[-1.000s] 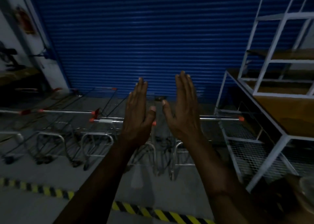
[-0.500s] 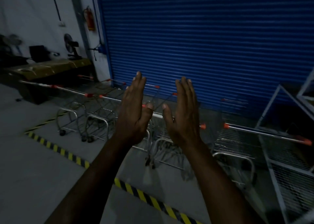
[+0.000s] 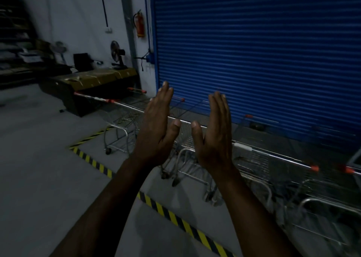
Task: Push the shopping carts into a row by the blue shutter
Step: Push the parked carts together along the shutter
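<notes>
Both hands, left (image 3: 156,131) and right (image 3: 214,133), flat-fingered and empty: grasp a handle of the carts (image 3: 254,159), push square toward shutter (image 3: 254,61).

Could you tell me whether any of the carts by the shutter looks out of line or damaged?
Nothing stands out: the shopping carts stand upright in a row along the blue shutter. Dim light hides finer damage.

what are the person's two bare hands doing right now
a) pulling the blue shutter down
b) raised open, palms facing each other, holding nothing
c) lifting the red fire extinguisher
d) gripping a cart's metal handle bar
b: the left hand and right hand are raised with straight fingers, apart from the silver wire shopping carts lined up before the blue roller shutter.
</notes>
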The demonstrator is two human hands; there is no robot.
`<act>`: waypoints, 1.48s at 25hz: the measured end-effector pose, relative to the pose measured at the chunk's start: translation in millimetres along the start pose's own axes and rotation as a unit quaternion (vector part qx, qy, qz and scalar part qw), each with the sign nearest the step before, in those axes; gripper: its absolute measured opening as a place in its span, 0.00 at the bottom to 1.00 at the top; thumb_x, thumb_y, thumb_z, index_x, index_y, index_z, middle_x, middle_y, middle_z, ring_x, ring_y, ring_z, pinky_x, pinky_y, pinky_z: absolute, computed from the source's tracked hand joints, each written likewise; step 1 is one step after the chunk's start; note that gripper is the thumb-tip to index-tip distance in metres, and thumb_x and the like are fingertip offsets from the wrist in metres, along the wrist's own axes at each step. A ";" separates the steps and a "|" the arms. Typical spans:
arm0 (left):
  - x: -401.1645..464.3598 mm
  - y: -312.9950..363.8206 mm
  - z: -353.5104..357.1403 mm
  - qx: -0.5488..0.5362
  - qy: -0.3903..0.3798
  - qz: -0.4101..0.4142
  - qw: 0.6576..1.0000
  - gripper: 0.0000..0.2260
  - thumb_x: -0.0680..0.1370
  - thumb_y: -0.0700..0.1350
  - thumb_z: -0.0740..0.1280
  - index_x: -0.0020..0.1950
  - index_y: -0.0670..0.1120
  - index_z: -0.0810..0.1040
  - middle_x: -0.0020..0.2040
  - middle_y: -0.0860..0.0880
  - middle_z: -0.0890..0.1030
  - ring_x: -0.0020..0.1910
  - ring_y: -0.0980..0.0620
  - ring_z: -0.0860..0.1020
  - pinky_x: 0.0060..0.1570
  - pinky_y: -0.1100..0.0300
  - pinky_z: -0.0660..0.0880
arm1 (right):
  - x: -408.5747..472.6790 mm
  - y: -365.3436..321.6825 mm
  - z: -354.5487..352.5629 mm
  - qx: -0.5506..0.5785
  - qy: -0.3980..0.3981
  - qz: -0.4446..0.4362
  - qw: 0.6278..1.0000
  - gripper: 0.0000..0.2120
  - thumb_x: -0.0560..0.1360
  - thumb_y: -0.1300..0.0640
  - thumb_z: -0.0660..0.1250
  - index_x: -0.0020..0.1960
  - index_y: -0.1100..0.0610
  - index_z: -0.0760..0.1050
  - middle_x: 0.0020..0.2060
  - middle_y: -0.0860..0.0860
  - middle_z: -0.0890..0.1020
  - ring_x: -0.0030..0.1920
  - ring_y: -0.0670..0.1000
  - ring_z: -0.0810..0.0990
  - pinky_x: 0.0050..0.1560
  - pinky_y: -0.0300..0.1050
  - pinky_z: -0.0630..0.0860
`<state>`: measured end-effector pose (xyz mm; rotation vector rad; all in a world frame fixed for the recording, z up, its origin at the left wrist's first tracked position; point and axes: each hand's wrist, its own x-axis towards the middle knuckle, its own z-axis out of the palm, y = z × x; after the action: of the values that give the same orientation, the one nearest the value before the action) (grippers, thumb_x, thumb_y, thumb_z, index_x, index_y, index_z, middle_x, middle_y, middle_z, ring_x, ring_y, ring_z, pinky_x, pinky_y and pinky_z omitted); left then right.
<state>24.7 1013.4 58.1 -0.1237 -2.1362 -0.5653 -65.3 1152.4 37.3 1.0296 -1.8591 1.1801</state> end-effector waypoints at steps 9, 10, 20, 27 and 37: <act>27.8 -161.9 -27.7 0.028 0.010 -0.030 0.999 0.28 0.82 0.50 0.54 0.80 0.42 0.53 0.81 0.46 0.50 0.80 0.51 0.50 0.75 0.39 0.53 | 54.4 16.4 170.7 0.023 -0.021 -0.026 0.999 0.31 0.81 0.48 0.58 0.77 0.65 0.58 0.78 0.61 0.59 0.80 0.59 0.53 0.75 0.65 0.57; 35.9 -182.6 -29.4 0.038 0.008 -0.031 0.999 0.28 0.82 0.51 0.54 0.80 0.41 0.53 0.81 0.46 0.50 0.80 0.51 0.50 0.76 0.40 0.52 | 63.1 21.5 192.8 0.026 -0.022 -0.032 0.999 0.31 0.81 0.49 0.59 0.77 0.65 0.58 0.78 0.61 0.60 0.80 0.59 0.53 0.74 0.65 0.57; 130.3 -370.3 -50.2 0.089 0.021 -0.041 0.995 0.29 0.82 0.51 0.54 0.80 0.40 0.55 0.81 0.45 0.52 0.80 0.50 0.51 0.76 0.41 0.52 | 174.4 57.3 403.6 0.099 -0.018 -0.049 0.994 0.31 0.81 0.47 0.56 0.77 0.66 0.59 0.77 0.62 0.61 0.79 0.59 0.54 0.75 0.64 0.57; 137.8 -516.0 -78.3 0.081 0.038 -0.091 0.992 0.28 0.82 0.52 0.54 0.80 0.41 0.55 0.81 0.46 0.54 0.79 0.52 0.53 0.74 0.40 0.58 | 202.7 59.2 546.1 0.109 -0.058 -0.053 0.991 0.31 0.81 0.47 0.57 0.76 0.67 0.59 0.77 0.61 0.60 0.79 0.59 0.54 0.75 0.63 0.58; 152.2 -753.8 -194.1 0.057 0.004 -0.092 0.994 0.28 0.82 0.53 0.56 0.80 0.43 0.56 0.81 0.47 0.55 0.79 0.54 0.54 0.73 0.40 0.59 | 251.1 -0.9 788.5 0.086 -0.044 -0.021 0.995 0.32 0.81 0.46 0.59 0.76 0.67 0.61 0.77 0.61 0.62 0.79 0.59 0.56 0.73 0.65 0.60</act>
<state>-139.4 238.8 11.7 0.1414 -2.1800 -0.5467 -284.1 356.2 -17.2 1.2284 -1.8166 1.3069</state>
